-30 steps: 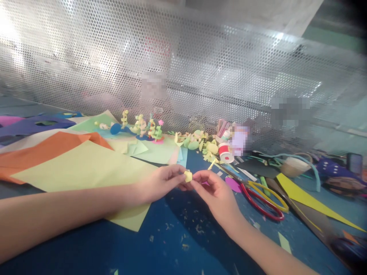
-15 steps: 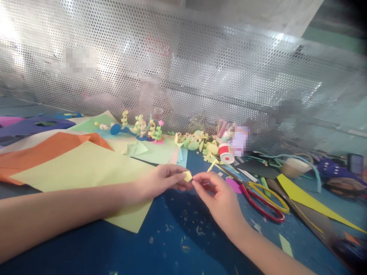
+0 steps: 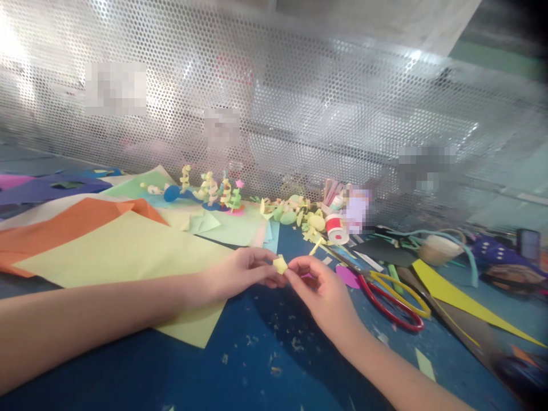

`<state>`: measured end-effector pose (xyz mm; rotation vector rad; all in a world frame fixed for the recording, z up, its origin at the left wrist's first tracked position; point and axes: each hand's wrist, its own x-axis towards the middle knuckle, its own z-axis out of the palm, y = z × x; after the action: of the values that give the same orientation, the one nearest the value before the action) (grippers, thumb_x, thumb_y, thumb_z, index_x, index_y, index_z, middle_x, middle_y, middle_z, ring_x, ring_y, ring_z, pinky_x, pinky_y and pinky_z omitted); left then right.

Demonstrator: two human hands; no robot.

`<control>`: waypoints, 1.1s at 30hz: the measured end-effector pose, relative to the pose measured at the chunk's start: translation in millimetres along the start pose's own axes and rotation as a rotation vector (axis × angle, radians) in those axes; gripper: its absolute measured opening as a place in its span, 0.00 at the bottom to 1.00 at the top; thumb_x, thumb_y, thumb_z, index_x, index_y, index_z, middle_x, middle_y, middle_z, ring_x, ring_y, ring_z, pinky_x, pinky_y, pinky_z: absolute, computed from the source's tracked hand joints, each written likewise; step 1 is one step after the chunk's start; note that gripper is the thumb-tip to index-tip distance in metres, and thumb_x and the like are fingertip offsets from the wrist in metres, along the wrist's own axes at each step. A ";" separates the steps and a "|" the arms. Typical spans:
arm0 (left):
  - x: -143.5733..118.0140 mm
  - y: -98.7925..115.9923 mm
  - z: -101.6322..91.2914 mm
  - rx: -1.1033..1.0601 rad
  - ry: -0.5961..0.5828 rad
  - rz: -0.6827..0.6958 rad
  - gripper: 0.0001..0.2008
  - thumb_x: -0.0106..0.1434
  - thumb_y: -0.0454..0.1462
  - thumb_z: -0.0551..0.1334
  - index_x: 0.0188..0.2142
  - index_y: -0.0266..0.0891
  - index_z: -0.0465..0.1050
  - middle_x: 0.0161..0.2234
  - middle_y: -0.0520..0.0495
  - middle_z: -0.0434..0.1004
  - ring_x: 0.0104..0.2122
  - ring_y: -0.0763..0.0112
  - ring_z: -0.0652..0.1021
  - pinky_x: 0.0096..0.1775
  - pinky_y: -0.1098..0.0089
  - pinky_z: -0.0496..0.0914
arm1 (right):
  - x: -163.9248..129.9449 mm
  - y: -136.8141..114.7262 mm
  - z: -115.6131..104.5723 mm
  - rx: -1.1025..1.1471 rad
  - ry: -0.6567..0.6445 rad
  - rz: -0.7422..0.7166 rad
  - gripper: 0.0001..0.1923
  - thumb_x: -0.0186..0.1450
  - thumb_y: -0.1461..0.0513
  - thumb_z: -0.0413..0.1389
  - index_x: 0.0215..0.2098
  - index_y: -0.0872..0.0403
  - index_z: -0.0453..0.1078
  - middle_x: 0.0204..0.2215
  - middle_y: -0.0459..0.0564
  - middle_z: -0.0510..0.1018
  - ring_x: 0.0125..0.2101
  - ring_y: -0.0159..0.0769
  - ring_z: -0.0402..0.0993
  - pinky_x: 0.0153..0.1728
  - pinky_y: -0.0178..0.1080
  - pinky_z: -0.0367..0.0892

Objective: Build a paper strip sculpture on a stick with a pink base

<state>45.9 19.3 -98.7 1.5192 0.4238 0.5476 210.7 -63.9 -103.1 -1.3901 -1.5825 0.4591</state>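
A small folded piece of yellow paper [image 3: 280, 264] is pinched between the fingertips of both my hands, just above the blue table [image 3: 265, 365]. My left hand [image 3: 240, 275] comes in from the left and grips its left side. My right hand [image 3: 323, 291] reaches up from the lower right and holds its right side with thumb and forefinger. A large pale yellow sheet [image 3: 124, 251] lies under my left forearm.
Scissors with red and yellow handles [image 3: 387, 294] lie just right of my right hand. Orange [image 3: 64, 225] and purple [image 3: 51, 187] sheets cover the left. Small paper figures [image 3: 214, 191], scraps, a red-and-white spool [image 3: 335, 227] and a perforated metal screen [image 3: 274, 103] stand behind.
The yellow piece has turned slightly between my fingertips. Both hands stay almost in the same place.
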 end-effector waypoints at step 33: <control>-5.5 -0.8 -2.3 -0.011 0.097 0.143 0.09 0.57 0.37 0.64 0.37 0.36 0.72 0.34 0.48 0.74 0.34 0.72 0.75 0.41 0.70 0.69 | -6.8 -2.4 0.5 0.006 0.036 -0.138 0.05 0.63 0.63 0.53 0.37 0.50 0.68 0.36 0.47 0.74 0.34 0.34 0.74 0.39 0.37 0.72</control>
<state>40.2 18.0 -99.9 1.5242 0.3878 0.7367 208.3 -70.6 -104.2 -1.2681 -1.6340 0.3538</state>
